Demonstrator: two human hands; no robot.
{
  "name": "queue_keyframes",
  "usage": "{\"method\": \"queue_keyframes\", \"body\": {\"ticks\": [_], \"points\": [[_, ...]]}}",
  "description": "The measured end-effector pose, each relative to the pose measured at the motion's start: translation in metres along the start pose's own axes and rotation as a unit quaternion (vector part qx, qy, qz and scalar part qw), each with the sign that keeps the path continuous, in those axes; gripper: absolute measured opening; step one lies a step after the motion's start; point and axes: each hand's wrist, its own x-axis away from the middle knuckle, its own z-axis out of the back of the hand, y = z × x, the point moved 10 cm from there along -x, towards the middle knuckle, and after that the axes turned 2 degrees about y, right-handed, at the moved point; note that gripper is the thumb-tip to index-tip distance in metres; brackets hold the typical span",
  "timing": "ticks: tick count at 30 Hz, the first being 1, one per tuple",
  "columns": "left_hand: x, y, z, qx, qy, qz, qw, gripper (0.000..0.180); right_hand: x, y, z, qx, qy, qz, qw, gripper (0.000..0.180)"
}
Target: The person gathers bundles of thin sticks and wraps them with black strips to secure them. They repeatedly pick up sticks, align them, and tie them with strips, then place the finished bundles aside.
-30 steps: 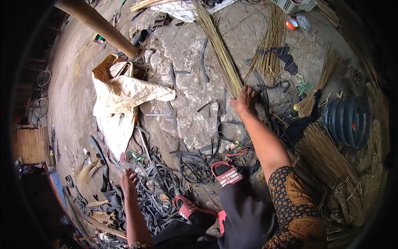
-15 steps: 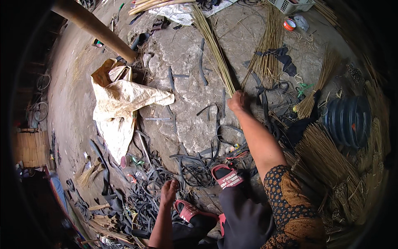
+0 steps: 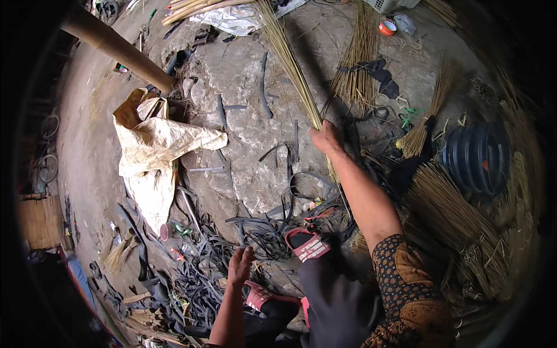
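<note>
We see rough grey ground (image 3: 249, 75) filling most of the view, and on it, about seven o'clock, spreads a tangled heap of dark strips (image 3: 200, 284). Next largest, we judge, is the creased cream sack (image 3: 156, 145), slumped between nine and ten o'clock, with the foot of a thick brown pole (image 3: 119, 52) near its top at ten. A broad bunch of dry stems (image 3: 452, 209) lies about four o'clock, near a ribbed blue container (image 3: 476, 158) at three. The slender bundle of stalks (image 3: 293, 69) runs from the edge at twelve o'clock inward to the right hand (image 3: 328, 138), which we find at two o'clock, close to the centre; its fingers are wrapped around the bundle, and thin ends stick out below them toward five. A looser stalk bunch (image 3: 357, 69) lies at one o'clock, crossed by a dark cloth strip (image 3: 383, 78). We see two red sandals (image 3: 307, 246) on the person's feet, between five and six. Near them, about seven o'clock, the left hand (image 3: 239, 267) hovers with fingers bent and narrow; whether it holds anything, we cannot tell. Smallest is an orange-red roll (image 3: 387, 27), just past one.
</note>
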Motion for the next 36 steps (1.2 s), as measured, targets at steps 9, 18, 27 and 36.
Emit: {"method": "queue_keyframes", "body": {"ticks": [9,18,27,36], "points": [[0.004,0.017,-0.015,0.005,-0.011,-0.009,1.0,0.053,0.03,0.042,0.005,0.031,0.04,-0.025,0.998,0.048],[-0.024,0.12,-0.032,0.023,-0.009,-0.094,0.995,0.059,0.079,0.02,0.009,-0.103,-0.046,0.018,0.993,0.048],[-0.031,0.225,-0.088,0.133,-0.08,-0.154,0.976,0.052,-0.022,0.02,-0.047,0.034,-0.012,-0.02,0.999,0.051],[-0.013,0.143,-0.1,0.113,-0.091,-0.066,0.987,0.055,-0.036,0.022,-0.066,-0.008,-0.069,-0.02,0.997,0.045]]}}
